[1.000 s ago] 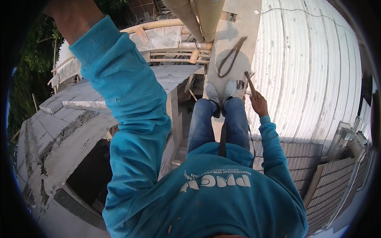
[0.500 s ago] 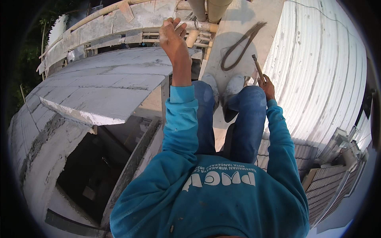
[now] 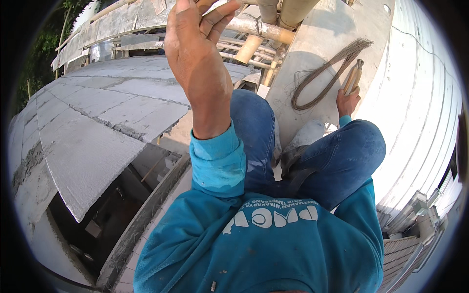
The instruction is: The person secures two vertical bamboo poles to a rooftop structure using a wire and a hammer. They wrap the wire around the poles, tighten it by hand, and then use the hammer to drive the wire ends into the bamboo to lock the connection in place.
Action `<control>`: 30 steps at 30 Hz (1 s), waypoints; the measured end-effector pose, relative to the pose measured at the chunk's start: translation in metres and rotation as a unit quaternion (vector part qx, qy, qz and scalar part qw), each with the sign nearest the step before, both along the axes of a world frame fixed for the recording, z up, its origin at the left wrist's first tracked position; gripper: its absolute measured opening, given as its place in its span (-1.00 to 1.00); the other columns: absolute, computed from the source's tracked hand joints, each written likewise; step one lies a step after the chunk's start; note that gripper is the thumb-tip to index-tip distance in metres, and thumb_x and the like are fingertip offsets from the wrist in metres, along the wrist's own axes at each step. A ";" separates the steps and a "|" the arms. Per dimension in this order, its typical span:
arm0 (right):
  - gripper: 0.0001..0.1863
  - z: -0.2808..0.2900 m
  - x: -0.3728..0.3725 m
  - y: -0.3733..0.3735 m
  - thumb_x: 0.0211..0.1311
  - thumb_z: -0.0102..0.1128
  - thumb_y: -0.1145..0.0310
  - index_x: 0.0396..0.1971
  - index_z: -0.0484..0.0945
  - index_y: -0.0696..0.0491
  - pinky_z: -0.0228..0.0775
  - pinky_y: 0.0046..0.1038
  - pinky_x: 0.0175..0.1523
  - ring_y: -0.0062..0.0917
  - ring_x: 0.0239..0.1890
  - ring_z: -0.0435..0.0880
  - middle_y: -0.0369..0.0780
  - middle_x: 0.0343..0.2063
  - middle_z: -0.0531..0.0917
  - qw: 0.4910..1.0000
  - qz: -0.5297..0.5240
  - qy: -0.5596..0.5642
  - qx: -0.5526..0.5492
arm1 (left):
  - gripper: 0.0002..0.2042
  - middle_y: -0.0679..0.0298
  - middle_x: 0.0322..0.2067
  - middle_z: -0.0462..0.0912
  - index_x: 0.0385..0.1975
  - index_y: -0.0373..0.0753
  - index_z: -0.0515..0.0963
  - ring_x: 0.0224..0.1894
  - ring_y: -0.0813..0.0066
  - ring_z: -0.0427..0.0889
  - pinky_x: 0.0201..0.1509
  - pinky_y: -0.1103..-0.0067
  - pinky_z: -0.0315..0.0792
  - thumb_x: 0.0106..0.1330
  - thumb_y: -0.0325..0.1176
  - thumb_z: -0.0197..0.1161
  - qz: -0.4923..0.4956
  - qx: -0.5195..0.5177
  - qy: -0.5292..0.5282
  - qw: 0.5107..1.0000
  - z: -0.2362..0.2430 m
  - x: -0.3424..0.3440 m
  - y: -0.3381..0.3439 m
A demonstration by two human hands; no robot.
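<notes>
My left hand (image 3: 198, 58) is raised at the upper middle, its fingers loosely bent and apart. Nothing shows in it, though some fingertips run past the top edge. Low at the right, my right hand (image 3: 348, 101) grips a wooden-handled tool (image 3: 352, 78) with a metal end, tilted up and away from me. What kind of tool it is I cannot make out. Just left of it, a looped bundle of thin brown wire (image 3: 322, 80) lies on the pale board (image 3: 300, 63), apart from my hand.
Bamboo poles (image 3: 266, 30) cross at the far side. Grey slabs (image 3: 93, 156) spread at left above a dark opening (image 3: 117, 205). White corrugated roofing (image 3: 417, 112) slopes along the right. My shoe (image 3: 307, 134) rests on the board between my bent knees.
My view has dropped closer as I crouch lower, knees more bent. My left hand has risen toward the top edge; my right hand, still gripping the tool, has moved beside the wire bundle.
</notes>
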State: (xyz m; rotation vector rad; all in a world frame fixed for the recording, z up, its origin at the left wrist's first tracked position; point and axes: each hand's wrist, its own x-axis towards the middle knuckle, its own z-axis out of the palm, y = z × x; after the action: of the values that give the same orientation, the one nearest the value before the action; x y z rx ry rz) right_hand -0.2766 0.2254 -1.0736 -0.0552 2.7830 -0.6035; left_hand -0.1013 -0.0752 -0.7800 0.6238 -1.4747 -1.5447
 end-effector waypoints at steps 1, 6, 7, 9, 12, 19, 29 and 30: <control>-0.16 -0.003 0.002 -0.008 0.04 0.27 0.21 0.31 0.11 0.17 0.31 -0.09 0.19 0.00 0.11 0.42 0.12 0.06 0.36 1.000 0.013 -0.008 0.001 | -0.54 -0.08 0.18 0.41 0.23 -0.53 0.22 0.09 0.11 0.54 0.22 0.25 0.41 0.48 -0.29 -0.10 0.051 0.026 0.021 0.998 -0.001 -0.002 0.006; -0.25 -0.019 -0.012 -0.005 0.00 0.31 0.24 0.22 0.26 0.17 0.30 -0.11 0.17 -0.02 0.10 0.37 0.08 0.01 0.37 0.994 0.069 0.048 0.069 | -0.59 -0.05 0.15 0.43 0.16 -0.54 0.28 0.09 0.20 0.55 0.14 0.35 0.46 0.47 -0.32 -0.11 0.025 0.093 0.082 0.992 0.022 -0.012 0.018; -0.28 -0.023 -0.012 -0.002 0.00 0.32 0.24 0.20 0.30 0.16 0.30 -0.12 0.17 -0.02 0.08 0.39 0.07 -0.01 0.39 0.990 0.080 0.093 0.063 | -0.59 -0.05 0.16 0.43 0.16 -0.54 0.28 0.10 0.20 0.54 0.13 0.35 0.46 0.47 -0.32 -0.11 0.036 0.047 0.054 0.997 0.018 -0.016 0.018; -0.36 -0.021 -0.011 -0.003 0.01 0.31 0.28 0.15 0.39 0.13 0.29 -0.13 0.13 -0.06 0.03 0.40 0.06 -0.06 0.40 0.980 0.112 0.161 0.038 | -0.58 -0.03 0.16 0.42 0.16 -0.53 0.30 0.10 0.20 0.54 0.13 0.36 0.45 0.46 -0.31 -0.09 0.034 0.010 0.043 0.998 0.013 -0.013 0.015; -0.70 0.004 0.011 -0.023 0.11 0.27 0.33 -0.15 0.55 0.10 0.31 -0.19 0.06 -0.21 -0.04 0.46 -0.14 -0.25 0.54 0.950 0.272 0.118 -0.095 | -0.58 -0.01 0.18 0.41 0.15 -0.52 0.33 0.11 0.19 0.53 0.14 0.35 0.43 0.45 -0.30 -0.05 -0.010 -0.024 0.054 0.998 -0.003 0.005 0.001; -0.63 0.008 0.089 -0.026 -0.05 0.41 0.14 -0.33 0.53 0.05 0.25 -0.30 -0.07 -0.32 -0.19 0.47 -0.19 -0.37 0.52 0.812 0.579 0.033 -0.066 | -0.62 -0.03 0.22 0.38 0.05 -0.45 0.48 0.19 0.14 0.47 0.16 0.29 0.41 0.43 -0.26 0.02 -0.034 0.029 0.071 0.997 0.004 0.012 -0.006; -0.66 0.059 0.072 -0.048 0.00 0.41 0.25 -0.31 0.52 0.11 0.30 -0.28 -0.04 -0.27 -0.27 0.51 -0.14 -0.42 0.56 0.810 0.545 -0.069 -0.206 | -0.66 0.02 0.10 0.51 0.02 -0.35 0.52 0.13 0.19 0.51 0.23 0.29 0.37 0.35 -0.27 0.12 0.003 -0.013 -0.071 0.997 0.010 0.011 0.009; -0.67 0.079 0.065 -0.054 0.01 0.42 0.25 -0.30 0.53 0.11 0.33 -0.27 -0.06 -0.26 -0.29 0.52 -0.14 -0.42 0.58 0.815 0.523 -0.052 -0.244 | -0.63 0.01 0.07 0.53 0.03 -0.36 0.51 0.11 0.20 0.53 0.23 0.32 0.37 0.36 -0.23 0.11 -0.007 -0.030 -0.105 0.994 0.012 0.006 0.014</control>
State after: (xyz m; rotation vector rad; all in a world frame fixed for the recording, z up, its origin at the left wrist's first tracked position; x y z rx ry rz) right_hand -0.2117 0.1716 -0.9946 -1.4688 1.9327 -0.8907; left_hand -0.0950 -0.0612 -0.7676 0.7600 -1.6794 -1.4746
